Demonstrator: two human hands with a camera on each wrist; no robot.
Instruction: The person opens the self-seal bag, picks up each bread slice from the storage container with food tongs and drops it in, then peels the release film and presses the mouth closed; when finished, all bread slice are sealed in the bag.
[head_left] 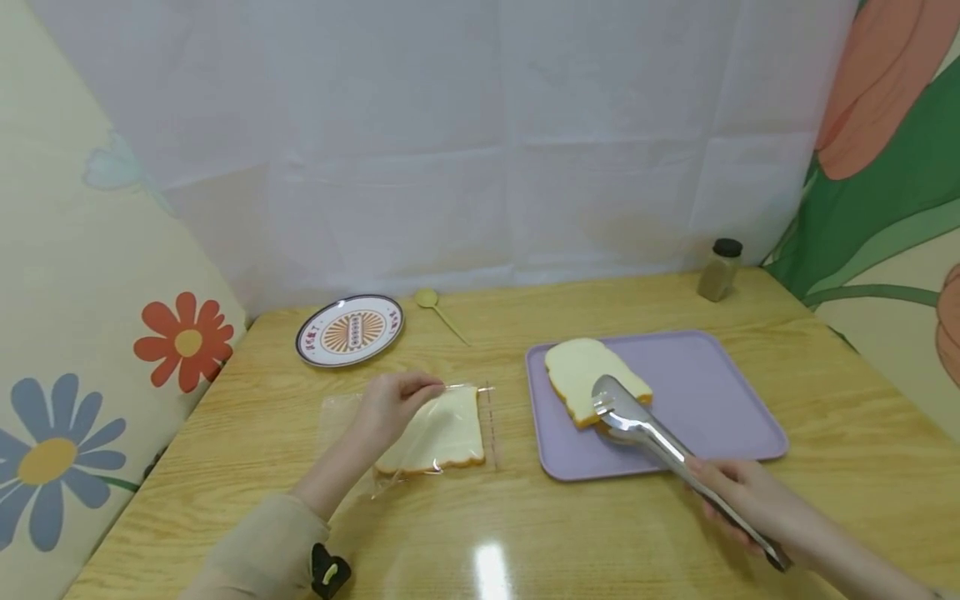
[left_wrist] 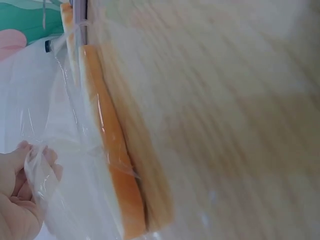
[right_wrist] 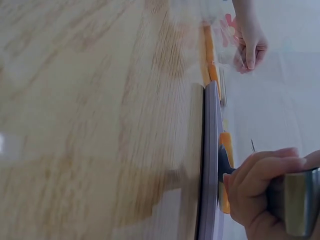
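My left hand (head_left: 392, 408) pinches the upper film of a clear plastic bag (head_left: 491, 425). Inside the bag a bread slice (head_left: 442, 433) lies flat on the table; its brown crust (left_wrist: 116, 155) shows through the film in the left wrist view. My right hand (head_left: 750, 504) grips metal tongs (head_left: 671, 450) by the handles. One tong head lies over the near edge of a second bread slice (head_left: 588, 371), the other under it. That slice is on the left part of a lilac tray (head_left: 712, 392), its near edge looking slightly raised.
A round plate (head_left: 311, 342) with a printed pattern stands at the back left. Next to it lies a yellow-green spoon (head_left: 427, 298). A jar with a black lid (head_left: 718, 271) stands at the back right. A white cloth (head_left: 390, 150) hangs behind the wooden table (head_left: 600, 542).
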